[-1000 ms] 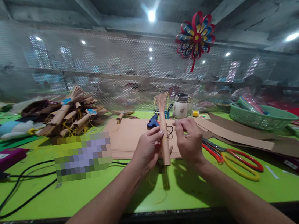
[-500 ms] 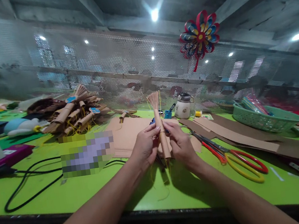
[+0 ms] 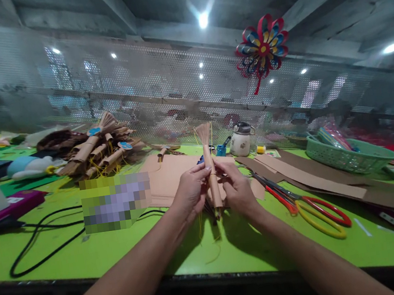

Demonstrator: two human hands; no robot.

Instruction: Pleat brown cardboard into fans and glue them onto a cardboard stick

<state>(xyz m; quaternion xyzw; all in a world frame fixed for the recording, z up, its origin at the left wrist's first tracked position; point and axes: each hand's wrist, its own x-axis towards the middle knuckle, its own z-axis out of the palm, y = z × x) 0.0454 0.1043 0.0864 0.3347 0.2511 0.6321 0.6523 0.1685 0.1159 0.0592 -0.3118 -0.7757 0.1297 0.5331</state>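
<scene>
Between my two hands stands a rolled brown-paper piece (image 3: 215, 191), nearly upright, with a pleated, fanned top and yellow thread hanging about it. My left hand (image 3: 191, 190) grips it from the left, thumb and fingers pinched near its middle. From the other side my right hand (image 3: 237, 186) pinches the same roll at about the same height. Fingertips on the far side are partly hidden by the roll. Behind the hands lie flat brown paper sheets (image 3: 165, 179). More folded paper and loose thread show below the roll.
Two pairs of scissors, with red (image 3: 281, 199) and yellow handles (image 3: 320, 220), lie right of my hands. Similar paper pieces (image 3: 100, 149) are heaped at left. A green basket (image 3: 352, 155), a white jar (image 3: 240, 140), a purple power strip (image 3: 18, 207) and a black cable (image 3: 49, 268) surround the workspace.
The roll's lower end has tilted slightly, and the thread at its fanned top has shifted. Both hands keep nearly the same place and grip.
</scene>
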